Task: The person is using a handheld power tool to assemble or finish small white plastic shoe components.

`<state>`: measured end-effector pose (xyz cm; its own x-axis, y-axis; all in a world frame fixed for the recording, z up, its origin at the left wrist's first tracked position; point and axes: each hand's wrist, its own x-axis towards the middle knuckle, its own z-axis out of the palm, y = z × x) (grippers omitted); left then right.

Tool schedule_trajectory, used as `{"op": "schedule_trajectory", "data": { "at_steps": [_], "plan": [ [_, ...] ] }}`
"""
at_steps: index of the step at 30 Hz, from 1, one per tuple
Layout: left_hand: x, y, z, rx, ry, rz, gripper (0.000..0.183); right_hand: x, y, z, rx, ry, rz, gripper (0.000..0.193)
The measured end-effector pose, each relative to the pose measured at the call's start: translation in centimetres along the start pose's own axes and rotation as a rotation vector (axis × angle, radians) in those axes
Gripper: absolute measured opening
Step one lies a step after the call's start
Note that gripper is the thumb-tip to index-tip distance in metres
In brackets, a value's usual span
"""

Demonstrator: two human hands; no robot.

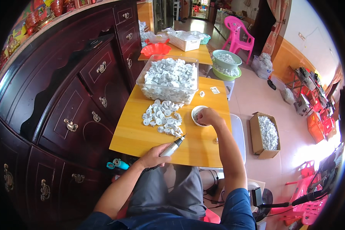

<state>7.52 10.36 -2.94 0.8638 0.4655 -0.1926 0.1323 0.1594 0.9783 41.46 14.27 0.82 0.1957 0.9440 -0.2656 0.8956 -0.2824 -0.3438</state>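
My left hand point(155, 157) is wrapped round a silver electric screwdriver point(173, 148), its thin dark tip pointing up and right over the near part of the yellow table point(136, 140). At the right side of the table my right hand point(211, 116) reaches into a small white bowl point(194, 121) holding tiny dark pieces. Its fingers are pressed together there; what they pinch is hidden. Left of the bowl lies a loose pile of small round white plastic parts point(160, 112). Behind the pile stands a clear plastic bin point(185, 96) heaped with similar white parts.
One white part point(202, 93) and a small printed card point(214, 90) lie near the bin. Dark wooden cabinets point(61, 103) line the left. Stacked basins point(237, 73) stand beyond the table's right edge; a cardboard box point(255, 140) of white pieces sits on the floor.
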Motion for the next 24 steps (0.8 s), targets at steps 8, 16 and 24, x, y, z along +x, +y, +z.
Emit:
{"op": "schedule_trajectory", "data": {
  "at_steps": [8,16,24],
  "plan": [
    [0.0,-0.3,0.0,-0.024,0.013,0.023,0.072,-0.5,-0.2,0.5,0.017,0.181,-0.027,0.018],
    [0.0,-0.3,0.0,-0.015,0.021,0.011,0.070,-2.5,-0.7,1.1,0.403,0.522,-0.157,0.015],
    [-0.2,-0.9,-0.2,-0.061,0.015,0.110,0.070,-6.4,-3.7,7.6,1.171,0.343,-0.107,0.017]
  ]
}}
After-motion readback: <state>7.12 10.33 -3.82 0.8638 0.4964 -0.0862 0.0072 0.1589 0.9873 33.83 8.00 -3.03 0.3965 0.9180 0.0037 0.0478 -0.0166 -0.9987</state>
